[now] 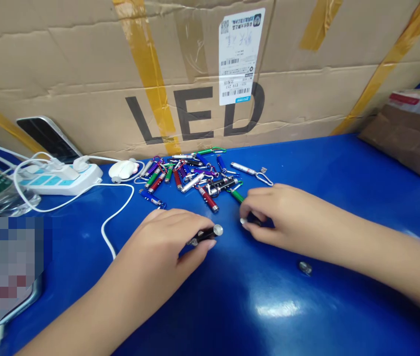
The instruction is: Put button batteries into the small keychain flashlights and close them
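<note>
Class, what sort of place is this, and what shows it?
Probably a packing or assembly bench: a pile of coloured metal keychain torches on a glossy blue table, against a taped cardboard box printed LED.

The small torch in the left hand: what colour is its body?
The torch is black with a silver tip; head view.

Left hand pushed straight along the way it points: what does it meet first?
Likely the right hand: the left hand and its black flashlight aim at its fingertips across a short gap. Depth is unclear.
</note>
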`<state>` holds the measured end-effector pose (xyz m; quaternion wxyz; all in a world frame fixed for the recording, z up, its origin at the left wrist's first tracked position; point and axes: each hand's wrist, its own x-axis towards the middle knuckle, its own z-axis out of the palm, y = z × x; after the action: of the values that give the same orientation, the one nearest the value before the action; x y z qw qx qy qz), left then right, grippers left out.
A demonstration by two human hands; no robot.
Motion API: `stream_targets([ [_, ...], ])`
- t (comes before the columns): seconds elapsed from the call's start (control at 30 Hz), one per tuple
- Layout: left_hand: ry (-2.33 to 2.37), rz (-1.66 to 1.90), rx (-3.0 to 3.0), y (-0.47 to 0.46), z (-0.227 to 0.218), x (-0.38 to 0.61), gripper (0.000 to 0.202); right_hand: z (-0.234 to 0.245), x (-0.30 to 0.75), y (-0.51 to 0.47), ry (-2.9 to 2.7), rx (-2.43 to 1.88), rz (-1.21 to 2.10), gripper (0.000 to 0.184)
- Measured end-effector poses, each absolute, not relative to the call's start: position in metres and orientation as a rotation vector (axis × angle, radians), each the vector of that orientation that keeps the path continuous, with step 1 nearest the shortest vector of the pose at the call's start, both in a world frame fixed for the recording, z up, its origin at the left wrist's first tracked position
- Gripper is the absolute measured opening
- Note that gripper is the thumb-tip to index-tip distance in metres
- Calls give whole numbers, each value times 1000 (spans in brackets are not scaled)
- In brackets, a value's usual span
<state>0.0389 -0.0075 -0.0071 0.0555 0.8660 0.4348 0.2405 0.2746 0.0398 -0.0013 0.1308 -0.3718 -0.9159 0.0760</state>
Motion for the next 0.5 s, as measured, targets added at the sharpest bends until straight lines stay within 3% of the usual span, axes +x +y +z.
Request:
stream_targets([
  [0.3,1260,671,2622,-10,-9,44,14,37,288,28,-1645,-813,124,5],
  [0.5,1262,610,2612,-13,-8,48,15,19,274,23,-2101,-687,268,4],
])
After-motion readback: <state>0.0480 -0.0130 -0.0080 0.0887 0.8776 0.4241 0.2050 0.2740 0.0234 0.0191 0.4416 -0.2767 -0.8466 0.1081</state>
